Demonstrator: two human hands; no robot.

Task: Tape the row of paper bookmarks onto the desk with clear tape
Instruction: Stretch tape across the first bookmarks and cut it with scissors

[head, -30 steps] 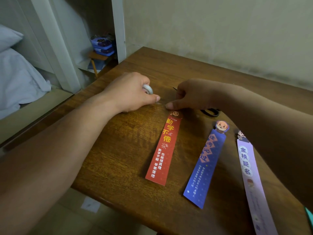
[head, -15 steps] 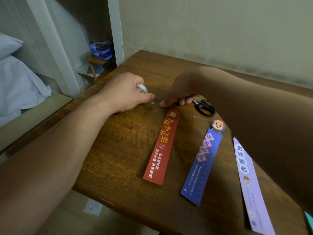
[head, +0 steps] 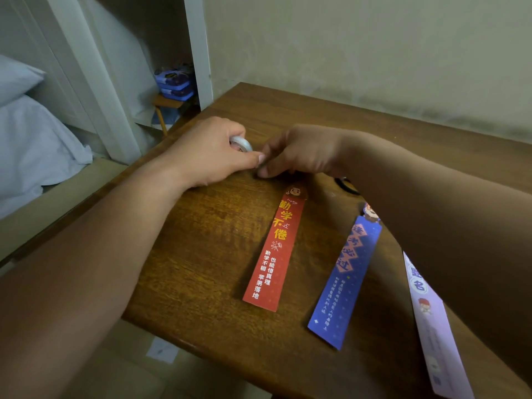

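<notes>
Three paper bookmarks lie in a row on the brown wooden desk [head: 201, 283]: a red bookmark [head: 276, 249], a blue bookmark [head: 342, 283] and a lilac bookmark [head: 431, 335] partly under my right forearm. My left hand [head: 207, 154] grips a small roll of clear tape [head: 241, 143] just above and left of the red bookmark's top. My right hand [head: 299, 152] meets it, fingertips curled down and pinching at the tape's free end beside my left thumb. The tape strip itself is too clear to make out.
Black scissors [head: 347, 185] peek out from under my right forearm behind the blue bookmark. The desk's near edge runs just below the bookmarks. A wall stands behind the desk. A bed with pale bedding [head: 34, 145] and a shelf with blue boxes [head: 174, 84] are at the left.
My right hand has moved left until its fingertips touch my left thumb at the tape. My right forearm now covers most of the scissors and the lilac bookmark's top.
</notes>
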